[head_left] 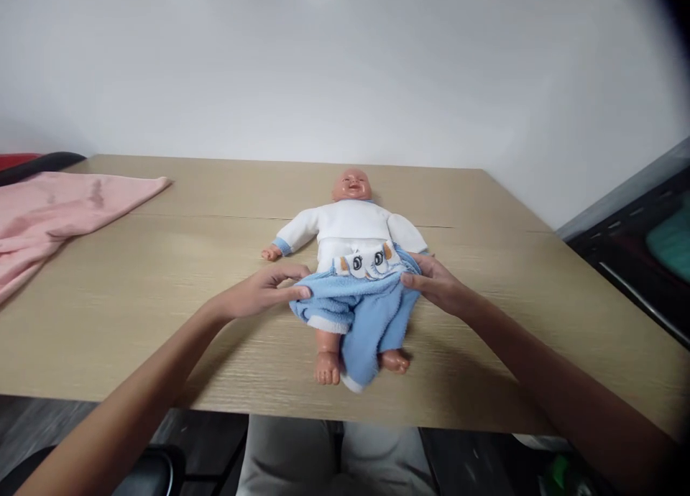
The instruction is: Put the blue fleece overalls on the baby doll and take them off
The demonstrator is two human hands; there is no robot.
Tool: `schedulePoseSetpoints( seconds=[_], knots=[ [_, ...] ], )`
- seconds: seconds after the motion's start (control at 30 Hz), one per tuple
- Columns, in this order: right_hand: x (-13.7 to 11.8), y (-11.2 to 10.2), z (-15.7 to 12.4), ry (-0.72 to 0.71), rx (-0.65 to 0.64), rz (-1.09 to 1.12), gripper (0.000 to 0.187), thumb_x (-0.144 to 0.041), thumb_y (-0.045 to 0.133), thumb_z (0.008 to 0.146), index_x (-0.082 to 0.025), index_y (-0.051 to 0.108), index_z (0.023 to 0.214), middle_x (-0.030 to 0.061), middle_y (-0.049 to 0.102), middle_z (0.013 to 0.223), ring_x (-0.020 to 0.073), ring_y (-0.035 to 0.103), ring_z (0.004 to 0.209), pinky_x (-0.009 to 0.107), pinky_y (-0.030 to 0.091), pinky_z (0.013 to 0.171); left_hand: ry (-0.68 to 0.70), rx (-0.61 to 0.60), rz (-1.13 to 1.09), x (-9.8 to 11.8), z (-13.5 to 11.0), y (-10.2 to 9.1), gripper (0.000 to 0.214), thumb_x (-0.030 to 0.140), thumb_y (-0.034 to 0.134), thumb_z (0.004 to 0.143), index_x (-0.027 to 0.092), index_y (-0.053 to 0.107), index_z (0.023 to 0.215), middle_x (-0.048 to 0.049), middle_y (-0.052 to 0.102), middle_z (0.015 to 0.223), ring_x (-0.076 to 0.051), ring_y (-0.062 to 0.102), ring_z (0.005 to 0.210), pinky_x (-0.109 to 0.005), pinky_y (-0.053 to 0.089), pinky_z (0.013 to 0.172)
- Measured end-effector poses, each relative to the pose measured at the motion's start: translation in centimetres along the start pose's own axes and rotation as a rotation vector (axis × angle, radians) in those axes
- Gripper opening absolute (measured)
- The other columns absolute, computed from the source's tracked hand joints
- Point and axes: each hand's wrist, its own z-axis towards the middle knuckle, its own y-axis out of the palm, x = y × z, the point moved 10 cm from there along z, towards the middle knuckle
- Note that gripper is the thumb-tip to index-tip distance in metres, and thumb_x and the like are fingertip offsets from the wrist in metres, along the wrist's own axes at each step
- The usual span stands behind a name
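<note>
A baby doll (353,219) lies on its back on the table, head away from me, in a white long-sleeved top with blue cuffs. Light-blue fleece overalls (371,309) cover its hips and part of its legs; their white bib with two embroidered eyes lies folded across the waist. My left hand (264,289) pinches the left edge of the overalls between thumb and fingers. On the other side, my right hand (439,284) grips the opposite edge. One pant leg hangs loose past the doll's feet, both of which show bare.
Pink cloth (65,219) spreads over the left end of the wooden table (205,244), near a red and black item (37,164). A white wall stands behind. At the right is a black object (641,251) with something teal inside. A dark chair (151,471) sits below left.
</note>
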Motion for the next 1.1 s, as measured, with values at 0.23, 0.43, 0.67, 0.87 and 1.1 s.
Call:
schedulePoseSetpoints(
  seconds=[0.23,0.43,0.67,0.87,1.1],
  knots=[
    [1.1,0.5,-0.6,-0.014,0.007,0.141,0.066,-0.053,0.087,0.093,-0.027,0.065,0.150,0.0070,0.074,0.142,0.0258,0.068,0.126,0.037,0.055,0.110,-0.037,0.160,0.321,2.7,1.8,-2.5,0.041,0.059,0.058,0.110,0.023,0.071,0.124,-0.0071,0.073,0.126,-0.025,0.064,0.117,-0.038,0.051,0.106],
    [0.8,0.7,-0.9,0.022,0.066,0.116,0.066,-0.052,0.089,0.091,-0.027,0.066,0.147,0.0059,0.073,0.135,0.0253,0.068,0.119,0.035,0.058,0.103,0.115,0.120,0.507,6.6,6.1,-0.5,0.058,0.065,0.070,0.100,0.025,0.068,0.143,-0.0112,0.064,0.150,-0.033,0.057,0.136,-0.047,0.045,0.119],
    [0.2,1.7,-1.0,-0.014,-0.052,0.125,0.050,-0.056,0.084,0.095,-0.021,0.073,0.129,0.0018,0.071,0.105,0.0184,0.063,0.091,0.027,0.054,0.080,0.127,-0.337,0.245,6.7,10.9,3.4,0.043,0.060,0.072,0.098,0.017,0.069,0.097,-0.0024,0.071,0.091,-0.020,0.064,0.082,-0.030,0.050,0.071],
    [-1.2,2.8,-2.3,-0.029,-0.158,-0.137,0.039,-0.048,0.093,0.086,-0.018,0.076,0.105,0.0021,0.069,0.098,0.0209,0.062,0.093,0.031,0.050,0.085,0.008,-0.277,0.218,5.3,11.6,3.4,0.050,0.060,0.059,0.107,0.020,0.070,0.135,-0.0079,0.076,0.136,-0.027,0.070,0.123,-0.037,0.054,0.107],
    [-1.4,2.7,-2.2,0.055,-0.132,0.017,0.035,-0.052,0.080,0.099,-0.018,0.073,0.097,-0.0026,0.056,0.081,0.0135,0.049,0.075,0.025,0.042,0.069,-0.020,-0.626,0.073,4.4,9.9,6.9,0.057,0.055,0.095,0.079,0.021,0.081,0.123,-0.0051,0.084,0.123,-0.032,0.077,0.115,-0.037,0.062,0.101]
  ],
)
